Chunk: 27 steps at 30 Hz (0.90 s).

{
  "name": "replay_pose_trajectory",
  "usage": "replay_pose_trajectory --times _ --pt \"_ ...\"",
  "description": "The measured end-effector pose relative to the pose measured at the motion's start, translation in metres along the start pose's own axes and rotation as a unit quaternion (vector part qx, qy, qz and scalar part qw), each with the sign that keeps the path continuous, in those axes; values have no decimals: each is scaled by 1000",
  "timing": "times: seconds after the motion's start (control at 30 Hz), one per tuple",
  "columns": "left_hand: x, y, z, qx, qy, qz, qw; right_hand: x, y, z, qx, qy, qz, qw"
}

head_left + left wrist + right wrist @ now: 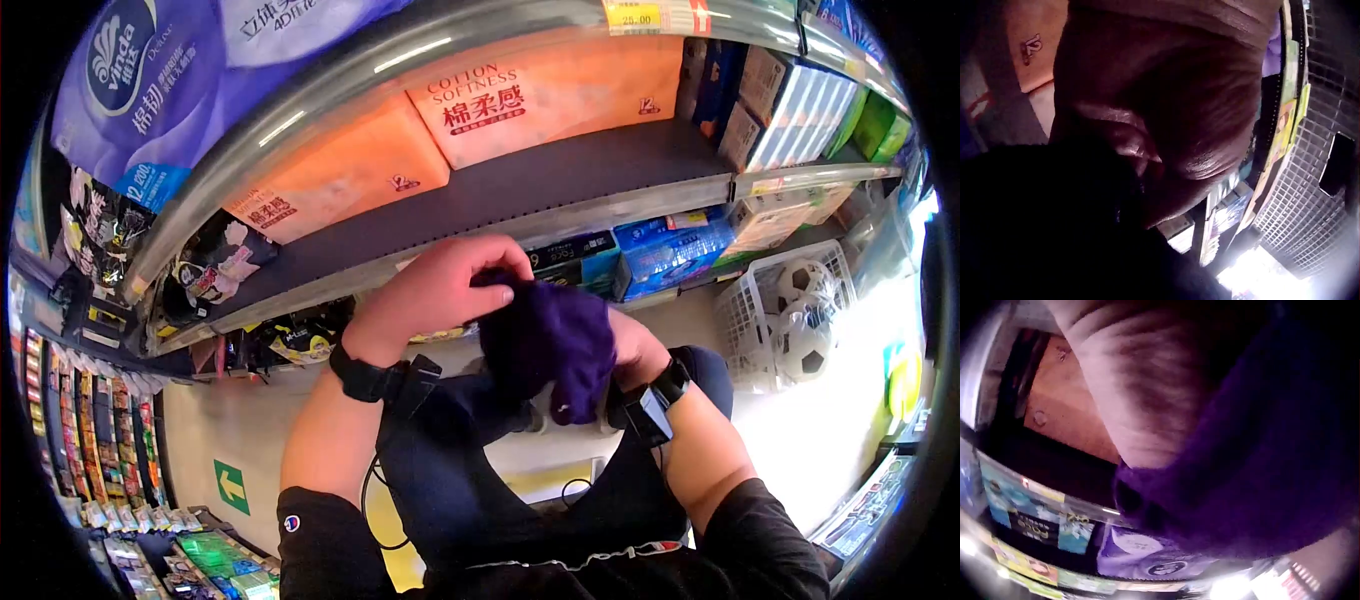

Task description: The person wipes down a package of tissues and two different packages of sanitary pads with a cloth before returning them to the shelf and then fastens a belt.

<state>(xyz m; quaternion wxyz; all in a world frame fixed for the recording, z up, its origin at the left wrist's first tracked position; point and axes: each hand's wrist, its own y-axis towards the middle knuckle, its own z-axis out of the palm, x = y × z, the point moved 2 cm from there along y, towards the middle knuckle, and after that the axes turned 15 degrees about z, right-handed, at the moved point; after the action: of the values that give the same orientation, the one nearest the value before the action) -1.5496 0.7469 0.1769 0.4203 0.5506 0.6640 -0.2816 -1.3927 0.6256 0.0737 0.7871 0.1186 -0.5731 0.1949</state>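
Observation:
A dark purple cloth (550, 335) hangs bunched between both hands, above the person's knees. My left hand (455, 285) pinches its upper left part with thumb and curled fingers. My right hand (637, 348) is at the cloth's right side, its fingers hidden behind or inside the fabric. In the left wrist view the left hand (1166, 106) is bent over a dark mass of cloth (1054, 219). The right wrist view shows the right hand (1141, 394) with its fingers covered by the purple cloth (1260, 462).
Orange tissue packs (540, 95) stand on the shelf (560, 185) ahead. Below are a blue box (675, 250) and other packages. A white basket (742, 325) with footballs (803, 352) stands at right. Racks of small goods (100, 430) line the left side.

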Motion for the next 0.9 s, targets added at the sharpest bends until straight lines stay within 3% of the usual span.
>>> replay_pose_trajectory --times 0.03,0.07,0.13,0.17,0.2,0.23,0.27,0.3,0.37,0.43,0.47,0.53,0.57,0.6,0.63,0.67,0.73,0.77,0.83,0.87,0.9 --pt "5 -1 0 -15 -3 19 1000 -8 13 5 -6 94 30 995" --pt "9 -2 -1 -18 -5 17 1000 -9 15 9 -4 94 33 995" --pt "14 -3 -7 -57 -50 50 996 26 12 32 -127 186 -2 974" --pt "12 -2 -13 -77 -49 60 994 18 18 35 -128 188 1 974" --pt "20 -3 -24 -105 -44 55 992 13 23 34 -239 -134 -134 953" --pt "15 -5 -40 -187 138 13 973 8 25 38 -318 -437 -250 803" --pt "18 -8 -65 -230 361 74 901 1 24 35 -319 -438 -247 803" --pt "21 -11 -91 -260 564 131 773 -5 22 28 -266 -316 -210 886" --pt "-2 -15 -130 -290 616 -85 728 -18 18 15 -141 -49 -122 981" --pt "26 -30 -188 -265 729 -39 630 -30 19 7 -1 226 -24 974" --pt "31 -30 -200 -263 730 -37 630 -36 21 2 -2 228 -26 973" --pt "38 -28 -210 -285 778 52 558 -42 22 -6 -83 66 -32 994" --pt "45 -28 -214 -284 776 53 560 -42 20 -9 -86 67 -30 994" --pt "50 -27 -216 -249 812 -53 526 -29 17 -9 -112 -91 -90 985" --pt "54 -25 -218 -211 835 -158 483 -19 14 -7 -133 -249 -147 948" --pt "57 -24 -218 -211 835 -156 484 -17 12 -5 -136 -249 -146 948" --pt "47 -21 -208 -281 680 -224 640 -16 8 -3 -114 -107 -115 981" --pt "49 -22 -214 -281 679 -225 640 -21 9 -5 -113 -107 -114 981" --pt "60 -24 -235 -237 648 -227 687 -36 13 -17 -145 -188 -116 964" --pt "70 -30 -233 -237 647 -230 687 -43 16 -23 -143 -188 -115 965" --pt "77 -35 -229 -266 682 -184 656 -49 20 -30 -148 -251 -142 946"
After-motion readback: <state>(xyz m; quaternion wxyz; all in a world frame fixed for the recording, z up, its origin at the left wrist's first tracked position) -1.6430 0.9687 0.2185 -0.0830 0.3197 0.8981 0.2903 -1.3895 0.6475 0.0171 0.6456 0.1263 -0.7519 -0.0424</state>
